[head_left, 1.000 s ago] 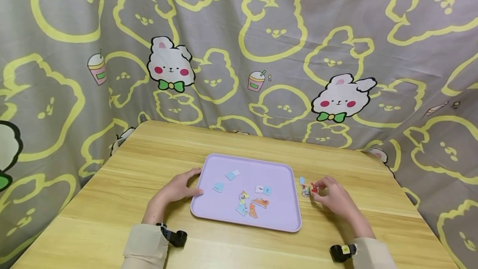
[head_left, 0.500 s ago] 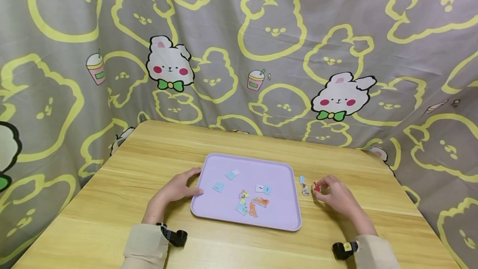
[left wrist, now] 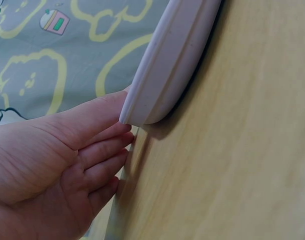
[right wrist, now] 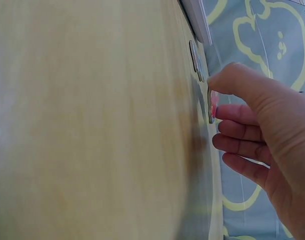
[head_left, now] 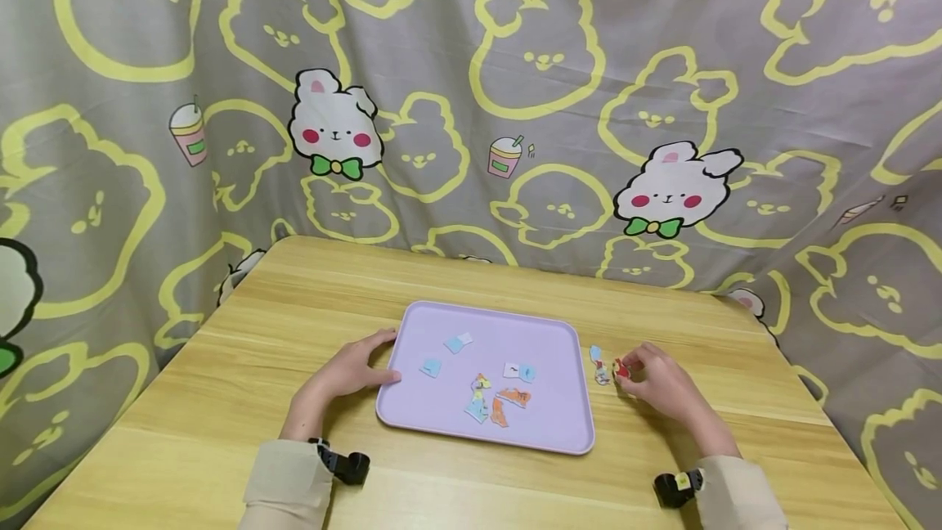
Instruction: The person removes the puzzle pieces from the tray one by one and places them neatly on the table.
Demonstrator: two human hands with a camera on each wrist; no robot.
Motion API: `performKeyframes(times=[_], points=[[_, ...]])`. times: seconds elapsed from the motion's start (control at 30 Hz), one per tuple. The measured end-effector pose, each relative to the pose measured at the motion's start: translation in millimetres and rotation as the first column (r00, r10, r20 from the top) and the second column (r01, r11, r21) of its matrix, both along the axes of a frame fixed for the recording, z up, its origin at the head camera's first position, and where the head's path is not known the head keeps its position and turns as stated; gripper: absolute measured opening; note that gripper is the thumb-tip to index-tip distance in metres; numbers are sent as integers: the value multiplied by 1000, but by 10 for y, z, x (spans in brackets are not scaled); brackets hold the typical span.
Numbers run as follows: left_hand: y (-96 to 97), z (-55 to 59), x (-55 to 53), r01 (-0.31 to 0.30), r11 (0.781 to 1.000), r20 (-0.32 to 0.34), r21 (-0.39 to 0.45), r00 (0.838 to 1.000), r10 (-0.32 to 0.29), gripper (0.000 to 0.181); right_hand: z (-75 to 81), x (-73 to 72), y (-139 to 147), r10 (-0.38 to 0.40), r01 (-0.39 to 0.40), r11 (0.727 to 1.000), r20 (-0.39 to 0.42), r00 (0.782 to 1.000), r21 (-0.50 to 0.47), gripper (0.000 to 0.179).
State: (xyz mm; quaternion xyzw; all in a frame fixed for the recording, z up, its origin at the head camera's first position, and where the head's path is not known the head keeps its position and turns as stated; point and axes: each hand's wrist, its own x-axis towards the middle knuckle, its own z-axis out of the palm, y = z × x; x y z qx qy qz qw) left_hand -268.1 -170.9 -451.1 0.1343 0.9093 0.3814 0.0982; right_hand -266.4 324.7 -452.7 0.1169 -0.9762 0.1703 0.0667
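Observation:
My right hand (head_left: 658,379) pinches a small red puzzle piece (head_left: 621,370) between thumb and fingers, low over the table to the right of the tray. In the right wrist view the red piece (right wrist: 212,105) shows edge-on, just past the thumb tip. Close on its left lie a greyish patterned piece (head_left: 601,374) and a light blue piece (head_left: 595,353). My left hand (head_left: 358,368) rests at the left side of the lilac tray (head_left: 545,428). Its thumb lies over the rim, and the other fingers extend along the outside, as the left wrist view shows.
Inside the tray are several flat pieces: a blue and white pair (head_left: 459,343), a blue one (head_left: 431,368), another white and blue pair (head_left: 519,372), a yellow and blue cluster (head_left: 478,401) and orange pieces (head_left: 513,397). A patterned curtain (head_left: 441,105) hangs behind the wooden table (head_left: 331,276).
My right hand has drawn the red piece slightly right, apart from the greyish piece, then shifted it a little back left. The left hand and tray have stayed in place.

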Motion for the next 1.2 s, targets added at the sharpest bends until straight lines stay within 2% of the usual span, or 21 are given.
performKeyframes(times=[0.3, 0.53, 1.2], points=[[0, 18, -2, 0, 1000, 3, 2, 1000, 0, 71, -12, -32, 15, 1, -1, 1000, 16, 1000, 26, 26], [-9, 15, -7, 3, 1000, -2, 1, 1000, -3, 71, -11, -48, 25, 14, -14, 999, -5, 1000, 39, 24], [-10, 14, -3, -1, 1000, 4, 4, 1000, 1, 71, -24, -29, 44, 11, -11, 1000, 3, 1000, -12, 25]])
